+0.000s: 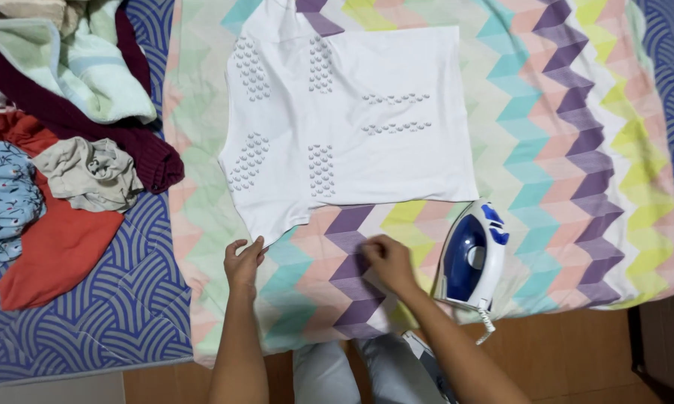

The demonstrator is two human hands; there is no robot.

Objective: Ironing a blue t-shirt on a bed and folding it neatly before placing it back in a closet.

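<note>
A white T-shirt [352,127] with small grey patterned patches lies flat on a zigzag-patterned cloth [576,150]. My left hand [243,262] pinches the shirt's near sleeve tip at its lower left corner. My right hand [388,262] rests with curled fingers on the zigzag cloth just below the shirt's lower edge; whether it pinches the cloth is unclear. A blue and white iron [471,254] stands on its heel right beside my right hand, its cord trailing toward the floor.
A heap of clothes lies at left on a blue patterned mat [112,314]: a maroon knit [146,153], a red garment [52,247], a beige piece [90,172], a pale green towel [90,75], a blue floral piece [4,194]. Brown floor [561,352] runs along the near edge.
</note>
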